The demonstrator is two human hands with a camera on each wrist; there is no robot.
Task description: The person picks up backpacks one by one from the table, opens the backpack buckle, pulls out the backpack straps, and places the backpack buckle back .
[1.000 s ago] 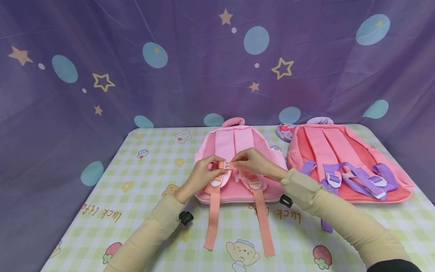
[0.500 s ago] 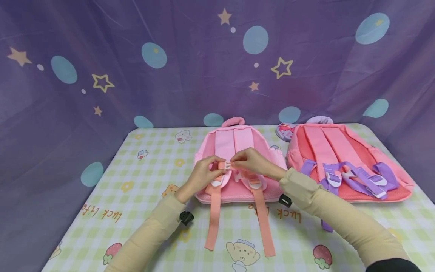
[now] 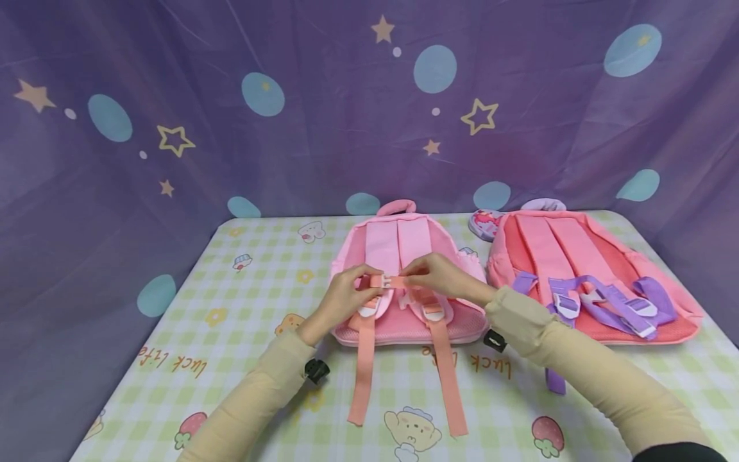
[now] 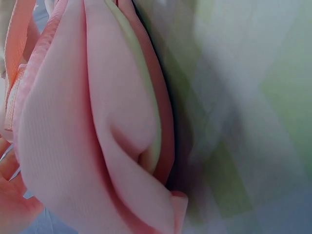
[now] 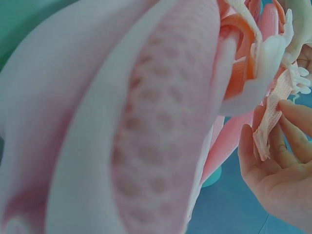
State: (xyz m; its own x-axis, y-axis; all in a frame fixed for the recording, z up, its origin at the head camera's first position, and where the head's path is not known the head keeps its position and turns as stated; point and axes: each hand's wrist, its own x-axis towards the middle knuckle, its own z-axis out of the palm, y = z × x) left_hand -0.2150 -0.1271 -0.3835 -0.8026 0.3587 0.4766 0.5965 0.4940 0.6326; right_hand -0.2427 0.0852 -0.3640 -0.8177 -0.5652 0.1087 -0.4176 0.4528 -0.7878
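Note:
A pink backpack (image 3: 456, 327) lies with its back panel and shoulder straps up. Above its straps, a white side-release buckle (image 3: 385, 282) joins short orange webbing. My left hand (image 3: 342, 296) pinches the webbing at the buckle's left side. To the right of the buckle, my right hand (image 3: 437, 274) pinches the orange strap (image 3: 398, 282) between thumb and fingers. In the right wrist view that strap (image 5: 276, 100) runs from the white buckle (image 5: 301, 79) to the fingers. The left wrist view shows part of the left hand (image 4: 17, 200) beside the bag; its grip is mostly hidden there.
Two orange strap tails (image 3: 362, 372) hang from white adjusters onto the checked tablecloth (image 3: 260, 398). At the right lies a second pink backpack (image 3: 629, 276) with purple straps (image 3: 618, 301). A small round purple pouch (image 3: 485, 223) sits between the bags. Behind hangs a purple curtain (image 3: 323, 154).
My right hand first came slightly left to the buckle, then slid right along the strap, so more orange webbing shows. The left hand has stayed in place.

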